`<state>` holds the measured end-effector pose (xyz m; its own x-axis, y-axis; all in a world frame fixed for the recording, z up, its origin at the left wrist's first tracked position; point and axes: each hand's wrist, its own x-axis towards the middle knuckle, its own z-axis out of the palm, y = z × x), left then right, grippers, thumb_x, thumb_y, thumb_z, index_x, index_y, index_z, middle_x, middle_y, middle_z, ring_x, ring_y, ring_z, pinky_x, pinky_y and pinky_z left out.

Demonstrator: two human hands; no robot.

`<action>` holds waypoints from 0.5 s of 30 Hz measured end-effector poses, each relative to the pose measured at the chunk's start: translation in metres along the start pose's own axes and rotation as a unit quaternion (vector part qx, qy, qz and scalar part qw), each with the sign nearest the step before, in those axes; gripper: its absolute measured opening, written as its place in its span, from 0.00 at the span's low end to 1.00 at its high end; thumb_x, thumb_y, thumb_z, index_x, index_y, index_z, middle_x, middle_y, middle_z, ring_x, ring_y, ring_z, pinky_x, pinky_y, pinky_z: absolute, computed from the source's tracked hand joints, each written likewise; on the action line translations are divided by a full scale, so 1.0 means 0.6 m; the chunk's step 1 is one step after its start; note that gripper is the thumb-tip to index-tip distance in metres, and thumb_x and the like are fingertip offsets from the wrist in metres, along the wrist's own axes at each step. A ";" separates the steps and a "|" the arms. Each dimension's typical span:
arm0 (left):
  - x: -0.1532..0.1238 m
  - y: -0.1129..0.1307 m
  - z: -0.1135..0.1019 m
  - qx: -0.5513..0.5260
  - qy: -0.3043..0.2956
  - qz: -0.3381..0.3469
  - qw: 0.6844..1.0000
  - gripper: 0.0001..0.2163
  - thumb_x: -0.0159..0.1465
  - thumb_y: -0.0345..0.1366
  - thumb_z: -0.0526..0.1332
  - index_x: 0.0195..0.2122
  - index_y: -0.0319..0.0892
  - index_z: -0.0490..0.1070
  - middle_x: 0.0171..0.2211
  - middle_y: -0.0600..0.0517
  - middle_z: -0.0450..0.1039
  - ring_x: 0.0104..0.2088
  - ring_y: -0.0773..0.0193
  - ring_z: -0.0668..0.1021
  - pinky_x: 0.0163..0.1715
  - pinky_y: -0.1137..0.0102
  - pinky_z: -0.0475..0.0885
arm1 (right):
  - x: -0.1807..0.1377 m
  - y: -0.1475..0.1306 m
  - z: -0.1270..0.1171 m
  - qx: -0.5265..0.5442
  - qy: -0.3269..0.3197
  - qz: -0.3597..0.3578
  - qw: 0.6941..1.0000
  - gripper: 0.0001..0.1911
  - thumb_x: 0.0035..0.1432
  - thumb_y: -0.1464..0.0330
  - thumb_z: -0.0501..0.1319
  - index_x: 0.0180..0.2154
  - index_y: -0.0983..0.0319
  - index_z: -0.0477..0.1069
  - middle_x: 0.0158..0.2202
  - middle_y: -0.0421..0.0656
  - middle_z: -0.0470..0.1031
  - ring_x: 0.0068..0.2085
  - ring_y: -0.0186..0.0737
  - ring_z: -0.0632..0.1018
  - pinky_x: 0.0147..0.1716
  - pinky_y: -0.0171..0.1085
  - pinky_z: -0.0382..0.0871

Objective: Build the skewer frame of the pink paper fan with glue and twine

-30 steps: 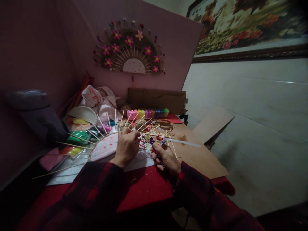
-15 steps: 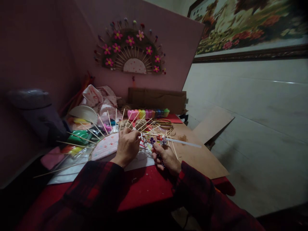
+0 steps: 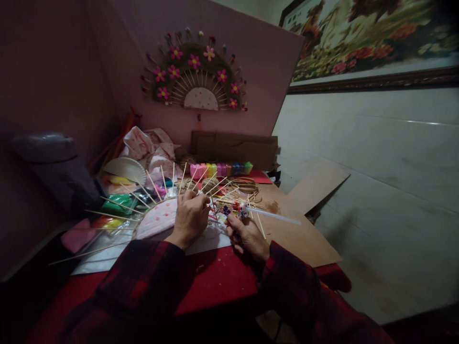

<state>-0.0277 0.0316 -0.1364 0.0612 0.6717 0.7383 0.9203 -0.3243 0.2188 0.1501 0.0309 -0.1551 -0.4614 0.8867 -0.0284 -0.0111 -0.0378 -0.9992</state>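
My right hand (image 3: 249, 236) is wrapped around the handle of a patterned hot glue gun (image 3: 240, 208). A pale translucent glue stick (image 3: 274, 216) juts from its rear toward the right. Its nozzle points left, close to my left fingertips. My left hand (image 3: 191, 217) is closed, thumb and fingers pinched together at the right side of a half-round fan base (image 3: 158, 218) covered in white dotted fabric. What the pinch holds is hidden behind the fingers. Thin wooden sticks (image 3: 153, 185) radiate from the curved edge of the base.
Behind my hands lie a row of coloured clay packs (image 3: 222, 169), twine balls (image 3: 210, 185) and a coil of cord (image 3: 245, 186). Bagged materials (image 3: 120, 203) and a paper plate (image 3: 125, 170) sit left, cardboard (image 3: 304, 239) right. A finished flowered fan (image 3: 195, 71) hangs on the pink board.
The glue gun has tilted slightly, its glue stick's far end now a little lower. My left hand has stayed almost still at the fan base.
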 end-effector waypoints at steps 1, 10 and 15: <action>0.000 0.000 0.000 0.000 0.001 -0.001 1.000 0.02 0.54 0.29 0.60 0.29 0.42 0.69 0.24 0.49 0.70 0.34 0.55 0.70 0.37 0.60 0.63 | -0.001 0.000 -0.001 -0.022 0.001 -0.006 1.000 0.24 0.54 0.48 0.54 0.24 0.63 0.66 0.12 0.34 0.60 0.10 0.26 0.60 0.08 0.27 0.49; 0.000 0.002 -0.002 0.000 0.012 0.004 1.000 0.03 0.53 0.27 0.60 0.28 0.42 0.69 0.24 0.49 0.70 0.34 0.55 0.70 0.36 0.61 0.62 | -0.006 -0.005 -0.003 -0.097 0.032 -0.041 0.994 0.25 0.56 0.49 0.53 0.21 0.62 0.67 0.09 0.35 0.58 0.11 0.27 0.61 0.11 0.29 0.52; 0.000 0.001 0.000 -0.002 0.020 0.003 1.000 0.03 0.53 0.27 0.60 0.28 0.41 0.69 0.25 0.49 0.69 0.34 0.55 0.70 0.37 0.61 0.63 | -0.005 -0.012 0.002 0.112 0.039 0.008 0.993 0.21 0.50 0.50 0.60 0.31 0.63 0.68 0.20 0.35 0.64 0.15 0.24 0.59 0.08 0.26 0.53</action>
<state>-0.0271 0.0316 -0.1365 0.0509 0.6423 0.7648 0.9182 -0.3313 0.2171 0.1505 0.0278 -0.1479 -0.3930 0.9179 -0.0553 -0.2059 -0.1464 -0.9676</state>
